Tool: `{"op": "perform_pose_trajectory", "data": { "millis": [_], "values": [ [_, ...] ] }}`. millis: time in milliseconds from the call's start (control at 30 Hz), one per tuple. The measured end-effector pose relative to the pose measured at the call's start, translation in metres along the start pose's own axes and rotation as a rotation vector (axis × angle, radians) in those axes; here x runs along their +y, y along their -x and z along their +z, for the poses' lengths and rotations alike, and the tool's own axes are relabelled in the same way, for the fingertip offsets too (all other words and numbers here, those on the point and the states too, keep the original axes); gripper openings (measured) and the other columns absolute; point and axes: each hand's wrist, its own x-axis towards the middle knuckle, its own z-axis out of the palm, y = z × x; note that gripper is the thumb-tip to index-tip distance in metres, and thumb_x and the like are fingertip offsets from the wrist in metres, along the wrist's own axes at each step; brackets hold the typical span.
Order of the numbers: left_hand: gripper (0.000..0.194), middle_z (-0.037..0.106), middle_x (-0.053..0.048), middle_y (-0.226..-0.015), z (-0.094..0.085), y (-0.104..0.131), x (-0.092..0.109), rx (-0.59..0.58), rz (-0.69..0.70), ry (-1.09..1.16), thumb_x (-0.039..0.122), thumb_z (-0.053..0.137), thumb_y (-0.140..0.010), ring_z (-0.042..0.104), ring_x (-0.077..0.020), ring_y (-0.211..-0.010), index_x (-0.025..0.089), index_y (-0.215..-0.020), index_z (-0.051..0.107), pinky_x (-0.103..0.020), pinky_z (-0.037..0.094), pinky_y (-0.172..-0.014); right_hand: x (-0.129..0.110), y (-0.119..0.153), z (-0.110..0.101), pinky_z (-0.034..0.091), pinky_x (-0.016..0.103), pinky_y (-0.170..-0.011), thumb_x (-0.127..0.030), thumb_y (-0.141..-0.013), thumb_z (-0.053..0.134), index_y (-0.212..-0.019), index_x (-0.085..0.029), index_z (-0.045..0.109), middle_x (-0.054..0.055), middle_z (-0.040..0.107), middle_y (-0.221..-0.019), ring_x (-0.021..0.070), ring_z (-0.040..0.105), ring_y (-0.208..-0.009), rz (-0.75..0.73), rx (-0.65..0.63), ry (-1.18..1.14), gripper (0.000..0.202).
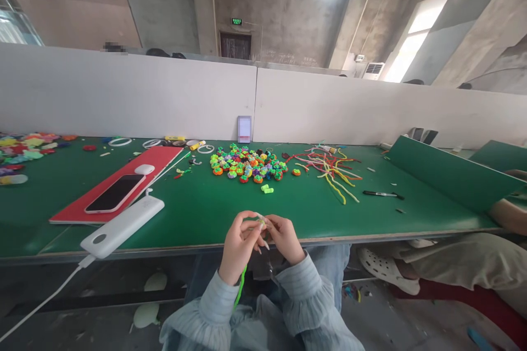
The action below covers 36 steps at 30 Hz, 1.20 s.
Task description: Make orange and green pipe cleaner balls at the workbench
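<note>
The person's left hand point(239, 241) and right hand point(287, 237) are working close together over the near edge of the desk point(201, 205), the fingers of both clamping on a small yellowish piece point(262, 221), probably pinching tightly because it is so small. A bright green strand point(241, 286) is hanging below the left hand; whether it is joining the piece cannot be told. Farther off, a pile of colourful ornaments point(247, 167) is lying mid-desk, two light-green bits point(267, 190) are resting just nearer, and loose strands point(325, 166) are spreading to the right, seemingly for easy reach. A phone-like device point(244, 128) is leaning on the white partition point(123, 93), its screen unreadable. The fingers are hiding most of the held piece, and the frame is cutting off another person's arm point(510, 216) at right.
</note>
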Motion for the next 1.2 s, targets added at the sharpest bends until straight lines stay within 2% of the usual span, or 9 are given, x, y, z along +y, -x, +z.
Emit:
{"op": "perform_pose_trajectory", "data": {
  "millis": [200,300,467,600,767,833,967,1067,1200],
  "values": [
    [0.027,0.06,-0.005,-0.089,0.0,0.002,0.004,-0.023,0.132,-0.167,0.033,0.05,-0.083,0.058,-0.0096,-0.051,0.02,-0.106,0.043,-0.022,0.046,-0.046,0.0,0.002,0.004,0.028,0.022,-0.045,-0.037,-0.089,0.041,-0.058,-0.019,0.049,-0.003,0.048,-0.046,0.009,0.041,-0.041,-0.136,0.082,0.302,0.037],
    [0.03,0.058,-0.001,-0.082,0.001,0.004,0.004,-0.047,0.164,-0.175,0.032,0.05,-0.083,0.053,-0.0077,-0.045,0.022,-0.11,0.043,-0.021,0.043,-0.045,-0.001,0.002,0.009,0.021,0.023,-0.045,-0.037,-0.089,0.04,-0.056,-0.019,0.041,-0.005,0.038,-0.045,0.0081,0.032,-0.041,-0.153,0.153,0.347,0.038],
    [0.033,0.051,0.002,-0.067,0.004,0.007,0.002,-0.123,0.231,-0.304,0.027,0.051,-0.083,0.051,-0.0095,-0.052,0.021,-0.115,0.045,-0.02,0.042,-0.052,0.001,0.002,0.014,0.019,0.024,-0.045,-0.043,-0.088,0.038,-0.055,-0.019,0.035,-0.006,0.031,-0.047,0.0081,0.026,-0.044,-0.131,0.261,0.242,0.041],
    [0.043,0.049,0.005,-0.065,0.006,0.007,0.002,-0.138,0.216,-0.269,0.028,0.048,-0.085,0.048,-0.0082,-0.049,0.023,-0.124,0.031,-0.02,0.041,-0.051,-0.005,0.002,0.017,0.021,0.022,-0.043,-0.053,-0.084,0.041,-0.055,-0.02,0.033,-0.007,0.027,-0.049,0.0075,0.024,-0.045,-0.051,0.298,-0.037,0.045],
    [0.056,0.048,0.007,-0.064,0.003,0.005,0.002,-0.161,0.077,-0.014,0.033,0.055,-0.081,0.045,-0.0061,-0.041,0.026,-0.125,0.021,-0.017,0.037,-0.037,-0.017,0.003,0.018,0.014,0.021,-0.034,-0.06,-0.078,0.046,-0.053,-0.021,0.031,-0.01,0.021,-0.041,0.0049,0.016,-0.035,0.128,0.214,-0.444,0.048],
    [0.052,0.047,0.008,-0.061,0.001,0.003,0.002,-0.199,0.016,0.103,0.033,0.057,-0.08,0.043,-0.0047,-0.039,0.026,-0.121,0.026,-0.015,0.033,-0.035,-0.019,0.004,0.016,0.012,0.02,-0.032,-0.059,-0.078,0.047,-0.051,-0.02,0.032,-0.011,0.02,-0.038,0.0038,0.014,-0.033,0.118,0.172,-0.544,0.049],
    [0.043,0.042,0.011,-0.051,-0.005,-0.004,0.0,-0.249,-0.118,0.307,0.034,0.058,-0.079,0.025,0.0,-0.03,0.023,-0.113,0.035,-0.012,0.022,-0.031,-0.02,0.004,0.012,0.011,0.017,-0.029,-0.054,-0.08,0.051,-0.051,-0.019,0.035,-0.012,0.021,-0.036,0.002,0.011,-0.03,0.083,0.042,-0.714,0.048],
    [0.044,0.041,0.012,-0.048,-0.009,-0.007,0.001,-0.305,-0.206,0.418,0.034,0.061,-0.076,0.018,0.0008,-0.027,0.022,-0.111,0.038,-0.013,0.016,-0.03,-0.017,0.006,0.007,0.01,0.016,-0.026,-0.052,-0.078,0.054,-0.052,-0.018,0.037,-0.013,0.021,-0.036,0.0011,0.009,-0.028,0.094,-0.1,-0.78,0.046],
    [0.047,0.039,0.012,-0.046,-0.01,-0.005,0.004,-0.313,-0.297,0.538,0.031,0.065,-0.073,0.018,0.0007,-0.027,0.021,-0.112,0.042,-0.014,0.016,-0.03,-0.014,0.011,-0.003,0.009,0.016,-0.024,-0.052,-0.08,0.052,-0.051,-0.018,0.04,-0.012,0.024,-0.034,0.0011,0.013,-0.025,0.117,-0.335,-0.714,0.046]
  ]
}}
